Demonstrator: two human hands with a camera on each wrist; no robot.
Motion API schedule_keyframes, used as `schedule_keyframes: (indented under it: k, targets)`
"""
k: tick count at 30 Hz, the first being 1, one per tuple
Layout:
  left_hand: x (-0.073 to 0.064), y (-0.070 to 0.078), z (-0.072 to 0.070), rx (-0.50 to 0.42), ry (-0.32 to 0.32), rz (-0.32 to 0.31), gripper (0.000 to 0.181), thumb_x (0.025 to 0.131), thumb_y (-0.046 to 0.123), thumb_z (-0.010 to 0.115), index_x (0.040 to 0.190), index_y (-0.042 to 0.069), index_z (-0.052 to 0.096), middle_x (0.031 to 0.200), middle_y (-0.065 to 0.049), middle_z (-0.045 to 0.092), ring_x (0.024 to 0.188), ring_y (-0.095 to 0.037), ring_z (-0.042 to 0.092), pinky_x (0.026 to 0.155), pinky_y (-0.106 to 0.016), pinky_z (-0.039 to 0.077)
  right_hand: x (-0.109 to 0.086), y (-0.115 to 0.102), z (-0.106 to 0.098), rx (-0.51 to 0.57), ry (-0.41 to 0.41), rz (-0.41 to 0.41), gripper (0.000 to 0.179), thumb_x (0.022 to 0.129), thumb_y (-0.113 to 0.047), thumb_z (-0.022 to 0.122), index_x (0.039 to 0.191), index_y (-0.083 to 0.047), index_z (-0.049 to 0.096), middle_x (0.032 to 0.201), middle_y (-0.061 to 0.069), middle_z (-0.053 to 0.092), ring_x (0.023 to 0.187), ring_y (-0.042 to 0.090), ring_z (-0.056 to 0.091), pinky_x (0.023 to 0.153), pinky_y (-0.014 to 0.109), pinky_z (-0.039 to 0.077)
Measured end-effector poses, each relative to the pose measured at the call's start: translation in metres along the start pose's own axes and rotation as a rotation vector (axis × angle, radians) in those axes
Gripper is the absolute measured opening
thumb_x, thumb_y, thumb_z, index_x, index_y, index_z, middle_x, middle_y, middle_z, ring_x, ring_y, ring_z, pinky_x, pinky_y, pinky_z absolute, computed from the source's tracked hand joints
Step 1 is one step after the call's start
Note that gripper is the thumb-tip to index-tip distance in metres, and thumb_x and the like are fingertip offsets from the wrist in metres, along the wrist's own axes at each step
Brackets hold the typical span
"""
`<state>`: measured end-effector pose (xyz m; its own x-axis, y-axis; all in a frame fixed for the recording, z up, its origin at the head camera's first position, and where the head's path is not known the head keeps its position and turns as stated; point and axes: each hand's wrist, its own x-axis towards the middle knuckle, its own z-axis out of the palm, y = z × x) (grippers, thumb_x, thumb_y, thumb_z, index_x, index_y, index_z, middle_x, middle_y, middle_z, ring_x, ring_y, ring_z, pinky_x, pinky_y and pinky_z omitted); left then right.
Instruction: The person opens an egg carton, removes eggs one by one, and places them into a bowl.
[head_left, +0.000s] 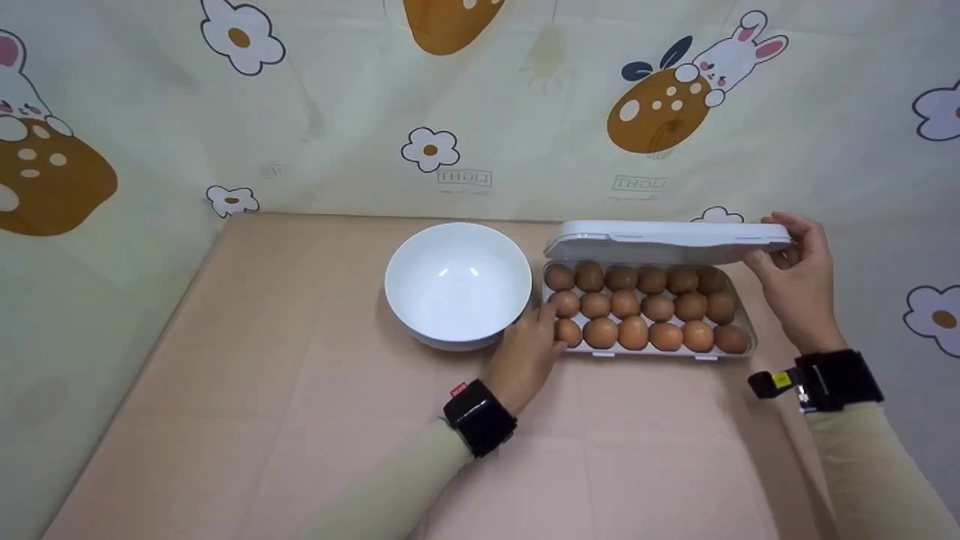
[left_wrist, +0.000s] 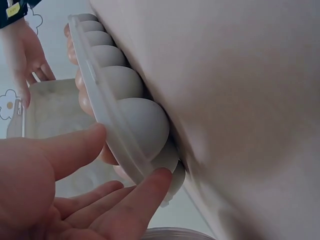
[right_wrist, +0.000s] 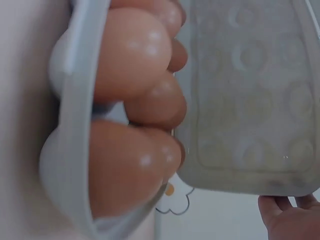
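Note:
A white plastic egg box (head_left: 645, 352) lies on the table with its lid (head_left: 675, 233) raised along the far side. Brown eggs (head_left: 633, 332) fill its three rows. My left hand (head_left: 523, 356) grips the box's left end; in the left wrist view its thumb (left_wrist: 82, 150) lies at the rim and a fingertip touches the cups below. At the right end, my right hand (head_left: 802, 289) holds the lid's edge between thumb and fingers. The right wrist view shows the lid's dimpled inner face (right_wrist: 250, 100) and those fingers at its edge.
An empty white bowl (head_left: 457, 285) stands just left of the egg box, close to my left hand. The pinkish table cover (head_left: 300, 360) meets a printed cloth backdrop (head_left: 337, 112) right behind the bowl and box.

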<state>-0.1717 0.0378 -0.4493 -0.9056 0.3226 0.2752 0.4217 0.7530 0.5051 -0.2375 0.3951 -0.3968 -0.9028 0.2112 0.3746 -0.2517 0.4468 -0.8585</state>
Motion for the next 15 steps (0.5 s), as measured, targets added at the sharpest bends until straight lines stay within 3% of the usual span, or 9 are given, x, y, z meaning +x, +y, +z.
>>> schedule_keyframes:
  k: [5, 8, 12, 15]
  targets:
    - [0.001, 0.001, -0.001, 0.001, -0.017, -0.02, 0.057, 0.097, 0.012, 0.079, 0.147, 0.001, 0.053, 0.133, -0.016, 0.07, 0.125, -0.028, 0.067, 0.101, -0.038, 0.057, 0.016, -0.003, 0.007, 0.171, 0.017, 0.086, 0.064, 0.1, -0.019, 0.074, 0.155, -0.012, 0.041, 0.144, 0.002, 0.05, 0.144, 0.021, 0.049, 0.113, 0.02, 0.043]
    - [0.002, 0.001, -0.001, -0.008, -0.026, -0.027, 0.059, 0.097, 0.012, 0.078, 0.149, 0.001, 0.052, 0.136, -0.016, 0.068, 0.127, -0.027, 0.066, 0.102, -0.037, 0.056, 0.025, -0.002, 0.006, 0.195, 0.0, 0.123, 0.062, 0.103, -0.025, 0.07, 0.157, -0.014, 0.041, 0.143, 0.0, 0.051, 0.146, 0.021, 0.048, 0.114, 0.021, 0.042]
    - [0.003, 0.001, -0.002, -0.025, -0.041, -0.032, 0.061, 0.098, 0.011, 0.077, 0.152, 0.003, 0.049, 0.14, -0.016, 0.067, 0.129, -0.025, 0.065, 0.104, -0.036, 0.055, 0.035, -0.002, 0.003, 0.136, -0.085, 0.151, 0.063, 0.11, -0.037, 0.057, 0.166, -0.021, 0.032, 0.154, 0.005, 0.046, 0.149, 0.018, 0.041, 0.122, 0.023, 0.033]
    - [0.003, 0.001, -0.002, -0.026, -0.055, -0.036, 0.062, 0.099, 0.012, 0.076, 0.153, 0.003, 0.048, 0.141, -0.015, 0.066, 0.13, -0.023, 0.064, 0.105, -0.035, 0.054, 0.04, -0.004, 0.003, 0.176, -0.163, 0.174, 0.069, 0.112, -0.043, 0.047, 0.171, -0.024, 0.016, 0.172, 0.009, 0.026, 0.157, 0.017, 0.026, 0.128, 0.026, 0.019]
